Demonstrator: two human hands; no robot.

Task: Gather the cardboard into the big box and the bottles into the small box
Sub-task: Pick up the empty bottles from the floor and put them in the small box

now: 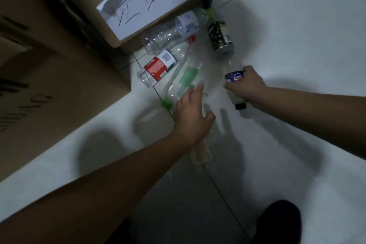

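In the head view, my right hand is at 1 o'clock from the middle of the frame. Its fingers are curled round a clear blue-label bottle, whose black cap points toward 6 o'clock.

My left hand reaches in just left of it, fingers straight and thumb spread wide. The fingertips are at the near end of a green-label bottle, which lies on the tile floor with its green cap at 7 o'clock. A pale bottle lies under my wrist; I cannot tell whether my palm touches it.

At 11 o'clock from my left hand lie a red-label bottle and a white-label bottle, the latter right against the small box. The box carries a handwritten paper sign and already holds clear bottles. A dark green patterned bottle lies at 12 o'clock from my right hand, near the box's corner.

The big box fills 9 to 10 o'clock, its near corner close to the red-label bottle. Bare tile opens from 2 to 4 o'clock. A dark shoe sits at 5 o'clock.
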